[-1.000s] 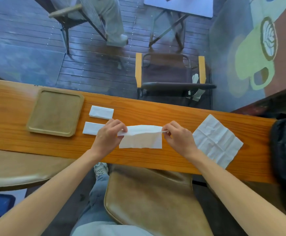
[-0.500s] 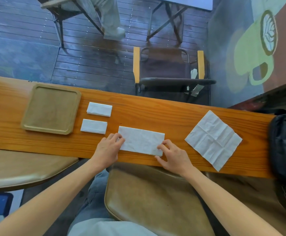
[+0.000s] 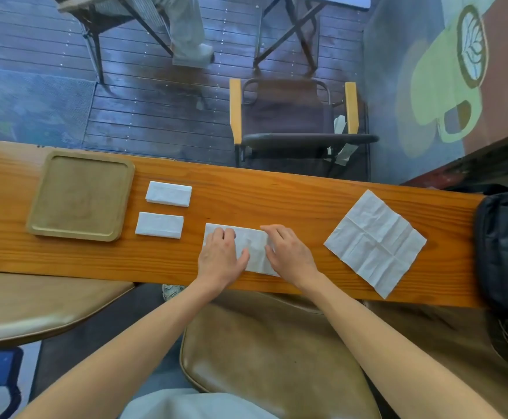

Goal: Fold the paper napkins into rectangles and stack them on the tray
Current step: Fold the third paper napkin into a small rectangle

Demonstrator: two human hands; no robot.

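napkin flat, long axis left-right; left hand, right hand fingers spread, pressing it.

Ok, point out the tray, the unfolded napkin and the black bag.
tray (image 3: 80, 195), head view, bare centre.
unfolded napkin (image 3: 375, 243), head view, middle crease.
black bag (image 3: 506, 246), head view, top panel.

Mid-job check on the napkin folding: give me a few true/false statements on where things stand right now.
1. The tray holds two folded napkins. False: it holds none; both folded napkins lie on the table beside it.
2. Both hands press on one napkin. True: left hand, right hand.
3. An unfolded napkin lies right of the hands. True.
4. The right hand lifts a napkin corner. False: it lies flat.
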